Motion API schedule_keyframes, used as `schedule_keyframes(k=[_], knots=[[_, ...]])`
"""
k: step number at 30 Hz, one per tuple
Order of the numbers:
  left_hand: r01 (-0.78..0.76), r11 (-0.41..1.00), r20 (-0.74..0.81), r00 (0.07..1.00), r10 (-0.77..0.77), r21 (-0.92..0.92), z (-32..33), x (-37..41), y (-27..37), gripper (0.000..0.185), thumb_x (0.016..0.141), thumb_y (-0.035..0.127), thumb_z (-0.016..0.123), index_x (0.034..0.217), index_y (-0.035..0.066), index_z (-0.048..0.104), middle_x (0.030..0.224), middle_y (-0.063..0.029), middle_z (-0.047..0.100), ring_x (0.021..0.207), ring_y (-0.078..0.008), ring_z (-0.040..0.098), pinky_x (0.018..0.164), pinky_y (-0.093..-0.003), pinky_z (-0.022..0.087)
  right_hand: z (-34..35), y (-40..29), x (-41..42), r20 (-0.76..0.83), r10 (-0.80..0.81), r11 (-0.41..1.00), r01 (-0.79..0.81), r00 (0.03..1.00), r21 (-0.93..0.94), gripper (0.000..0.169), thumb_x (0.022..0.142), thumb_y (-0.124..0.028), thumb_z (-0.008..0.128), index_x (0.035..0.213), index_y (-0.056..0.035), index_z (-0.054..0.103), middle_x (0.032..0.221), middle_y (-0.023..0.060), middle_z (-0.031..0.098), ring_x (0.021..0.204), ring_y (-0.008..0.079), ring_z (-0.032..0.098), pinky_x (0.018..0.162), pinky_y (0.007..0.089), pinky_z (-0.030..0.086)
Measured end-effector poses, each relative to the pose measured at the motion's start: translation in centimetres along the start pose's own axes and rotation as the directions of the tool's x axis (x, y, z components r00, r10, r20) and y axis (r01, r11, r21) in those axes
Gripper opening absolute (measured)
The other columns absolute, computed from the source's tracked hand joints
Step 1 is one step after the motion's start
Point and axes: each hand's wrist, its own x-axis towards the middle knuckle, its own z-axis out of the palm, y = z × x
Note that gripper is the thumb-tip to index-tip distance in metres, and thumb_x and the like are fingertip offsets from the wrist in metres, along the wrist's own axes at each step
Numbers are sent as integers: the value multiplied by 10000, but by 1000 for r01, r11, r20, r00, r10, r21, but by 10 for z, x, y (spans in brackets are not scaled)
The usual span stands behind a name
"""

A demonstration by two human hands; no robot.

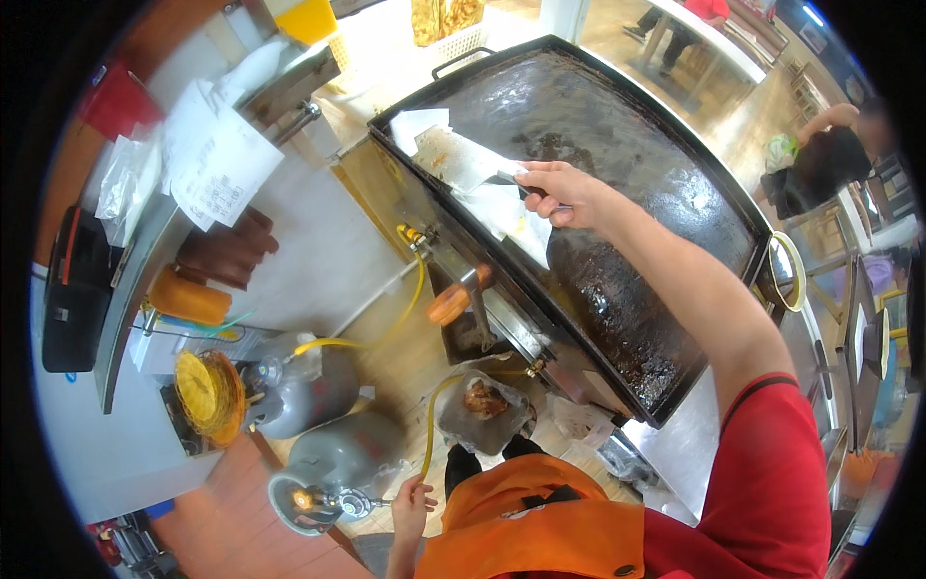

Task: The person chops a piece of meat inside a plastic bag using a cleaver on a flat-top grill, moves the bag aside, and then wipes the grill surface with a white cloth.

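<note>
My right hand [568, 194] grips the dark handle of a wide metal spatula [463, 161]. Its blade, marked with brown residue, lies over white paper towels [517, 221] along the left edge of a large flat griddle [499, 108]. The griddle surface is dark and shiny, wettest and most crusted at its near end. Low down, my left hand [411, 503] hangs with loosely curled, parted fingers in front of a yellow gas hose [432, 427]. Whether it touches the hose is not clear; no object shows in it.
Two grey gas cylinders [347, 445] stand on the floor at left. A lined bin [477, 416] sits by my feet. An orange-handled tool [452, 300] hangs at the griddle's front. A shelf [137, 289] juts from the wall. Beyond the griddle are other people [817, 166].
</note>
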Motion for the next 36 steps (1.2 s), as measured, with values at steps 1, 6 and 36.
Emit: schedule_keyframes(k=[1,6,36], knots=[[-11,1000,6,1000,11,4,0,-1,1,266,929,66,392,1173,-4,471,897,-130,612,627,-169,626,524,-262,521,-1,0,-4,15,16,997,-14,1000,-69,470,920,-129,474,1370,-143,339,643,28,504,430,27,338,321,139,250],[26,1000,-17,1000,-26,-10,-2,-2,9,251,916,71,419,1135,1,519,857,-108,623,610,-132,603,538,-243,494,-34,11,-64,-28,129,969,-132,991,-208,491,933,-210,475,1389,-158,301,584,6,507,373,23,355,279,145,233],[-104,989,205,976,79,110,15,33,37,253,887,96,448,1086,-20,552,842,-106,626,599,-123,596,527,-232,476,-39,188,-323,-488,-649,476,-189,584,-859,422,823,-135,610,1232,-159,510,758,169,621,613,312,604,569,379,467]])
